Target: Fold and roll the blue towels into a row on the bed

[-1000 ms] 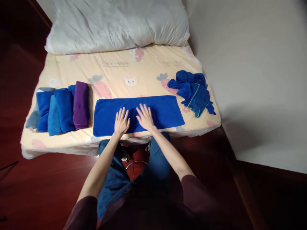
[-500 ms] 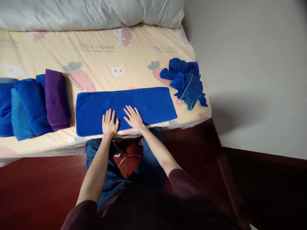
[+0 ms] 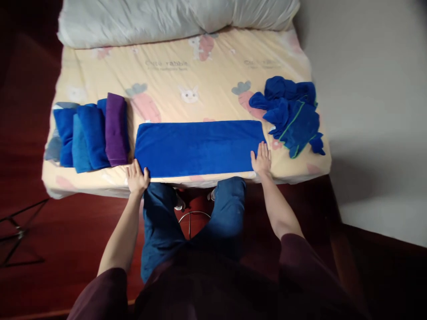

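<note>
A blue towel point(image 3: 200, 149), laid out as a long flat strip, lies along the near edge of the bed in front of me. At its near left corner rests my left hand point(image 3: 136, 177), fingers spread and pointing away from me. My right hand point(image 3: 262, 159) lies flat at the towel's right end, fingers stretched out, touching the corner. Neither hand grips anything. Left of the towel is a row of folded towels, blue ones point(image 3: 93, 135) and a purple one point(image 3: 116, 129). A crumpled heap of blue towels point(image 3: 293, 113), one edged in green, lies to the right.
The bed point(image 3: 187, 80) has a yellow sheet printed with rabbits and carrots. A grey rolled quilt point(image 3: 173, 22) lies along its far side. At the right stands a pale wall point(image 3: 373, 111). A black metal stand point(image 3: 20, 232) is on the dark red floor at left.
My hands have moved apart from the towel's middle, the left to its left corner and the right to its right end. The view has shifted left, showing more of the bed.
</note>
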The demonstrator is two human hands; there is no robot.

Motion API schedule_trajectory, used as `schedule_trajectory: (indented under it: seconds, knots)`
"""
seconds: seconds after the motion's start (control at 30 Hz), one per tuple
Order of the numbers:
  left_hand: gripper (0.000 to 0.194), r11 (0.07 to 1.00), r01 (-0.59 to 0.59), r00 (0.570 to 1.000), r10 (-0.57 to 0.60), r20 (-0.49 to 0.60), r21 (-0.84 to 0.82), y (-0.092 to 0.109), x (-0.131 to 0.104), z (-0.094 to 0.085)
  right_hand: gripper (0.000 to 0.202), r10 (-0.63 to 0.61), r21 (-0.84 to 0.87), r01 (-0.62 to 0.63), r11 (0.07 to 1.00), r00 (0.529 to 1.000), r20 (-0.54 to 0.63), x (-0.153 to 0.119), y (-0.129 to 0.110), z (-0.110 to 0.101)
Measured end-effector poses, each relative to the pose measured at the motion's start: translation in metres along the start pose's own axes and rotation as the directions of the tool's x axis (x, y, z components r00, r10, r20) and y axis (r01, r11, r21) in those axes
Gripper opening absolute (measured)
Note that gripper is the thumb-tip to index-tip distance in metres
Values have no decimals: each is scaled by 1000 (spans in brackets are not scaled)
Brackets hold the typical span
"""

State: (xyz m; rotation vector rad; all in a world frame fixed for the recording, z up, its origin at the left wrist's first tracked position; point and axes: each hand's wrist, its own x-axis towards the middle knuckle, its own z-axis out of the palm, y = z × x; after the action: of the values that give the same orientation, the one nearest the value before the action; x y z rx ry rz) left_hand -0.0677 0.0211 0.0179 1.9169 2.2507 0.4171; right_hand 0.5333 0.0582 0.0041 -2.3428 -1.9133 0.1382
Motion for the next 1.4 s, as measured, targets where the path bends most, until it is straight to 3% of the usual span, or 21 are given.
schedule_trajectory:
  seconds: [0.1, 0.2, 0.27, 0.47, 0.57, 0.7, 0.77, 0.83, 0.9, 1.0, 1.07, 1.13, 1.23, 1.4]
  knots:
    - [76, 1000, 3, 1000, -3, 4, 6, 1, 0, 1, 69, 18, -48, -19, 999, 1000, -22, -3, -9, 2]
    - [75, 1000, 7, 1000, -7, 6, -12, 2, -2, -4, 66, 81, -68, -85, 994, 995, -67, -7, -38, 1]
    - [75, 1000, 10, 1000, -10, 15, -23, 4, -3, -8, 65, 78, -36, -81, 996, 993, -87, -16, -77, 0]
    - [76, 1000, 28, 998, -28, 51, 14, 6, 0, -11, 63, -127, 244, 145, 959, 988, -87, -61, -239, 10]
    - [76, 999, 8, 999, -10, 41, 32, 4, 0, -9, 60, -135, 331, 148, 932, 989, -63, -75, -278, 21]
    - [71, 999, -6, 997, 9, -73, 41, 19, -11, -8, 57, -87, 367, 117, 923, 991, -97, -76, -280, 34]
    - [69, 996, -74, 991, 79, -109, 48, 40, -16, -6, 57, -80, 379, 113, 919, 992, -102, -73, -276, 38]
    - [68, 978, -204, 977, 206, -60, 31, 73, -12, 0, 58, -74, 378, 107, 920, 992, -102, -72, -274, 41]
    - [66, 927, -374, 926, 376, 42, -38, 117, 0, 12, 59, -66, 364, 100, 926, 992, -105, -71, -274, 43]
    - [62, 796, -578, 782, 603, 156, -180, 189, 27, 39, 60, -92, 325, 110, 939, 993, -70, -71, -272, 47]
    - [61, 740, -627, 715, 671, 195, -243, 230, 43, 58, 61, -110, 293, 105, 950, 994, 2, -71, -270, 50]
    - [60, 739, -623, 703, 673, 229, -257, 256, 54, 73, 64, -101, 261, 83, 962, 993, 55, -72, -268, 53]
    - [59, 757, -611, 723, 653, 226, -233, 259, 67, 84, 68, -86, 239, 84, 967, 996, -4, -74, -266, 58]
    - [59, 788, -597, 776, 615, 139, -153, 210, 92, 79, 62, -89, 245, 125, 961, 984, -153, -77, -270, 60]
